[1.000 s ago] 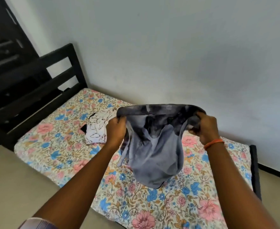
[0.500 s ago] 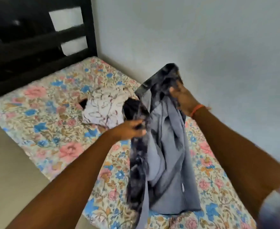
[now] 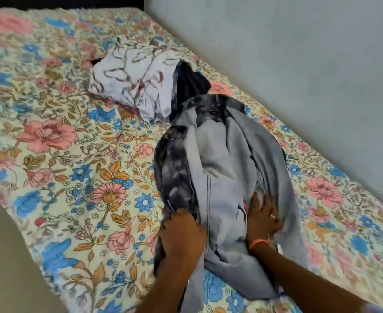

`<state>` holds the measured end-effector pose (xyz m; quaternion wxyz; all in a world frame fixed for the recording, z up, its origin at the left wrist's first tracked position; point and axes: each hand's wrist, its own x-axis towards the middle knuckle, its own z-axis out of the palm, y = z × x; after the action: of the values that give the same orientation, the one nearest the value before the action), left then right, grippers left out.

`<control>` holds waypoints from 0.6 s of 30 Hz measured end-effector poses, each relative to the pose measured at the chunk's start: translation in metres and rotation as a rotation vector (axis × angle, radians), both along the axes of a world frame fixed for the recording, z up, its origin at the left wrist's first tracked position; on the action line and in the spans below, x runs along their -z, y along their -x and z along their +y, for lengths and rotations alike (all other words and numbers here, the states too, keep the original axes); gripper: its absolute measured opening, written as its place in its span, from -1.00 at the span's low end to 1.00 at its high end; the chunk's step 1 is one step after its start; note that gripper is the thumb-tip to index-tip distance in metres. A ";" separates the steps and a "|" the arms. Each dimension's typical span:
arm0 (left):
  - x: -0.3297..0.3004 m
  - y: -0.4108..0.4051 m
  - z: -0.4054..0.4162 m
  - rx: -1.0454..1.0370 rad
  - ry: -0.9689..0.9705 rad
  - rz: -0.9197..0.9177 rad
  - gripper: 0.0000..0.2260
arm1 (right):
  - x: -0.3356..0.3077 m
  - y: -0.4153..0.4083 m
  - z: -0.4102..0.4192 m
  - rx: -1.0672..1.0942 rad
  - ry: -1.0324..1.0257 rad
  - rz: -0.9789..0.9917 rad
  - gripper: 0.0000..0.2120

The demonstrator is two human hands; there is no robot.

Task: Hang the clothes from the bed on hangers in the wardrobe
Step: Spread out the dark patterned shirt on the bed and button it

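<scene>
Now grey garment [image 3: 219, 154] under both grips.

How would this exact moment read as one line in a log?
left hand: grips grey tie-dye garment | right hand: presses it | garment: on floral bed

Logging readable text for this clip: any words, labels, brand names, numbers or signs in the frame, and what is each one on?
No legible text in this frame.
Small dark tag near the collar of the grey tie-dye garment: too small and blurred to read.
Small mark on the folded white patterned garment: too blurred to read.
Floral bedsheet, wall: no lettering.
</scene>
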<state>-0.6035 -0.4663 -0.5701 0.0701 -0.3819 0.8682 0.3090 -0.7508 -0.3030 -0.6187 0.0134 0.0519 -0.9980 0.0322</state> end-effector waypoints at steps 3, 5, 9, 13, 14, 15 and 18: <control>-0.007 0.009 0.016 -0.002 0.174 -0.117 -0.60 | 0.012 0.005 -0.002 -0.045 0.056 0.044 -0.43; -0.012 0.014 0.026 -0.019 0.316 -0.149 -0.72 | 0.007 0.007 -0.006 -0.049 0.175 0.001 -0.45; -0.025 0.007 0.072 -0.098 0.522 -0.145 -0.77 | -0.011 0.009 0.009 -0.084 0.300 -0.132 -0.43; -0.013 -0.002 0.085 -0.048 0.652 -0.093 -0.85 | -0.047 0.059 0.055 -0.120 0.904 -0.204 -0.77; -0.015 -0.003 0.084 -0.094 0.610 -0.080 -0.83 | -0.055 0.076 0.069 -0.087 0.946 -0.127 -0.78; -0.013 -0.006 0.083 -0.174 0.535 -0.044 -0.78 | -0.063 0.093 0.081 -0.052 0.928 -0.031 -0.79; -0.004 -0.018 0.085 -0.384 0.347 0.081 -0.70 | -0.062 0.135 0.107 0.076 0.770 -0.085 -0.85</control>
<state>-0.5853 -0.3817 -0.5666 -0.0912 -0.5335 0.8218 0.1779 -0.8861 -0.1964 -0.5563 -0.0083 0.0044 -0.9137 0.4063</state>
